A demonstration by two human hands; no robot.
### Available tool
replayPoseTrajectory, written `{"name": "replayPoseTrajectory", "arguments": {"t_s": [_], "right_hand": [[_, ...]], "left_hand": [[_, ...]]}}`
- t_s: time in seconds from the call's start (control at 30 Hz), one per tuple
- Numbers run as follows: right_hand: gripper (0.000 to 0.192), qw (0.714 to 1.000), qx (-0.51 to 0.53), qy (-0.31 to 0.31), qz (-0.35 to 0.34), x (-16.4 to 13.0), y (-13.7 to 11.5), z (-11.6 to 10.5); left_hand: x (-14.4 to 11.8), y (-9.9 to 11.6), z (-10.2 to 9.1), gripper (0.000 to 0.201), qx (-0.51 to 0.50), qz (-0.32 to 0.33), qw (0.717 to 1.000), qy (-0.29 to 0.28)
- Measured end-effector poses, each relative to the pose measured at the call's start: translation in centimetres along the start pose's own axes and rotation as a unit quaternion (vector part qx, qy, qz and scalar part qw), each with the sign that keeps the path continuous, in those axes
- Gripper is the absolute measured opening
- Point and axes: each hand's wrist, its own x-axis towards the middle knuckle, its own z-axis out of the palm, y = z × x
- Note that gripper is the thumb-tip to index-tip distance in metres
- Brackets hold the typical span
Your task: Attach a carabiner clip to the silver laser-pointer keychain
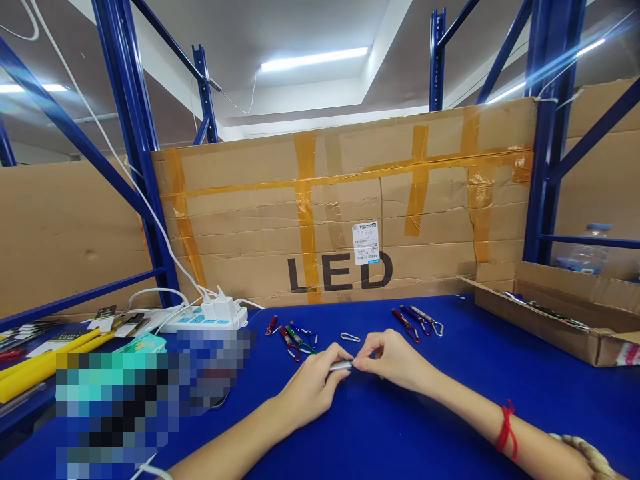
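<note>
Both hands meet over the middle of the blue surface. The left hand has its grip pinched narrow around a small silver pen-like barrel, and the right hand closes its fingertips on the barrel's other end, so the piece hangs between them just above the surface. Just beyond the hands lies a loose silver clip. To its left sits a small cluster of red and green pieces, to its right another few with clips. An open cardboard tray at the right edge holds more of the same. By my reckoning, the piece in hand is mid-assembly, with about half a dozen loose ones waiting and some already in the tray.
</note>
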Motion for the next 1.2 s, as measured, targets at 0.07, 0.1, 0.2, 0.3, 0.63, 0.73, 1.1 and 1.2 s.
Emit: {"name": "replayPoseTrajectory", "arguments": {"t_s": [0.07,0.1,0.2,0.3,0.63,0.73,1.1,1.2], "right_hand": [[0.026,1.000,0.001,0.003,0.002,0.06,0.01,-0.06],[0.027,1.000,0.003,0.003,0.005,0.08,0.00,-0.08],[0.028,1.000,0.013,0.001,0.017,0.12,-0.04,-0.11],[0.031,0.999,0.031,-0.001,0.019,0.19,-0.01,-0.08],[0.039,0.993,0.110,-0.034,0.030,-0.09,-0.19,0.26],[0.046,0.990,0.127,-0.033,0.047,-0.19,-0.64,0.30],[0.048,0.988,0.144,-0.031,0.052,0.10,-0.55,0.32],[0.046,0.989,0.138,-0.023,0.038,0.11,-0.71,0.20]], "left_hand": [[0.14,-0.03,-0.06,0.014,-0.005,0.001,1.000,0.000],[0.20,-0.05,-0.09,0.014,-0.006,0.001,1.000,0.001],[0.35,-0.07,-0.13,0.014,-0.007,0.001,1.000,0.003],[0.35,-0.10,-0.06,0.014,-0.008,0.002,1.000,0.003],[-0.02,-0.14,0.28,0.007,-0.004,0.000,1.000,0.010],[0.04,-0.05,0.31,0.006,-0.005,0.007,1.000,0.011],[0.51,-0.03,0.01,0.013,-0.020,-0.005,1.000,0.019],[0.59,0.07,0.00,0.013,-0.013,-0.009,1.000,0.026]]}}
